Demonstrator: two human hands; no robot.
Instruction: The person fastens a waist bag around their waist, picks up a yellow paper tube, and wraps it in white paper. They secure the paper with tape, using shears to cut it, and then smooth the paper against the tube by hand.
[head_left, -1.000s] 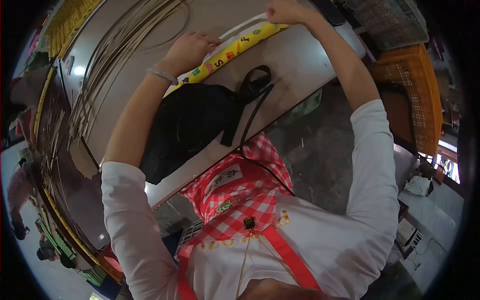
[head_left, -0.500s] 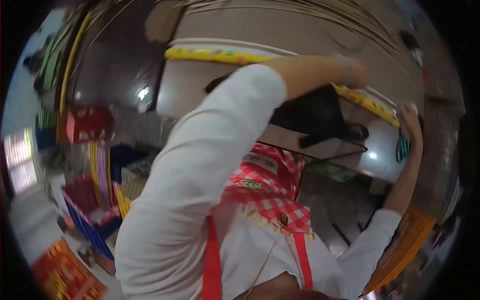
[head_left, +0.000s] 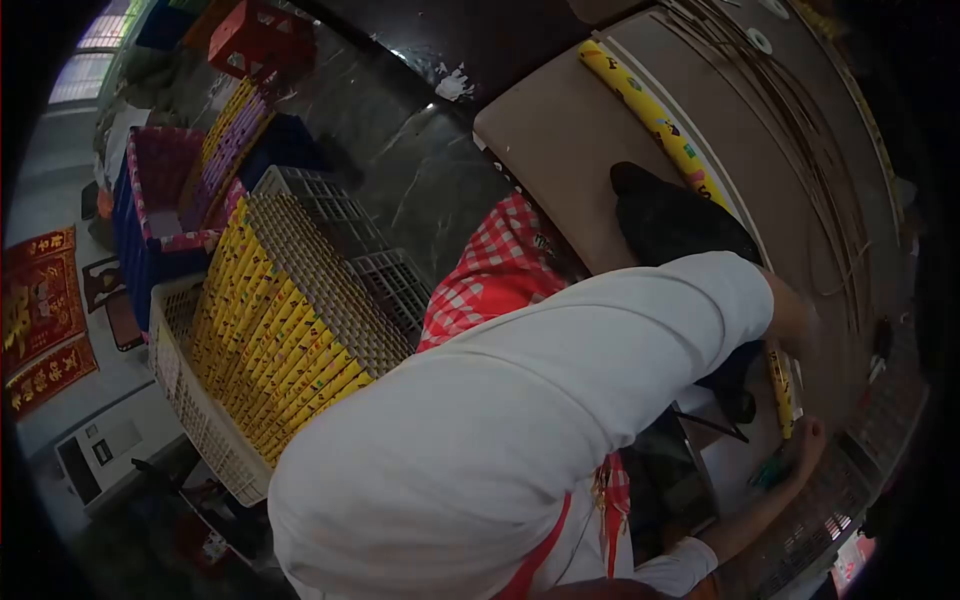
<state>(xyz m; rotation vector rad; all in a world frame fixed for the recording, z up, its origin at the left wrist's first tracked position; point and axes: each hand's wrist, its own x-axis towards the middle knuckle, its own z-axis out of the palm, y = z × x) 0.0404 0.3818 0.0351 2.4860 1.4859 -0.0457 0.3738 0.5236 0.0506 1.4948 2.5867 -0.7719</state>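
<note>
A long yellow strip (head_left: 650, 115) printed with small coloured figures lies along the brown table (head_left: 545, 125), with a thin white strip beside it. My left arm in its white sleeve crosses over the middle of the yellow strip and hides part of it. My left hand (head_left: 800, 325) is dim and smeared near the strip's lower part. Closed fingers of my right hand (head_left: 808, 450) sit right at the strip's lower end (head_left: 783, 400). Teal handles (head_left: 768, 470) show beside that hand. Dark cloth (head_left: 680, 215) lies under my left forearm.
Long thin brown strips (head_left: 800, 130) run along the table's far side, near a white roll (head_left: 759, 40). At left, a pale plastic crate (head_left: 185, 400) holds several stacked yellow printed pieces (head_left: 270, 340). Behind it stand a blue and pink bin (head_left: 140, 220) and a red crate (head_left: 250, 45).
My view has swung left, bringing the filled crate into sight. The table and both hands now sit lower and further right in view. My left hand has come closer to my right.
</note>
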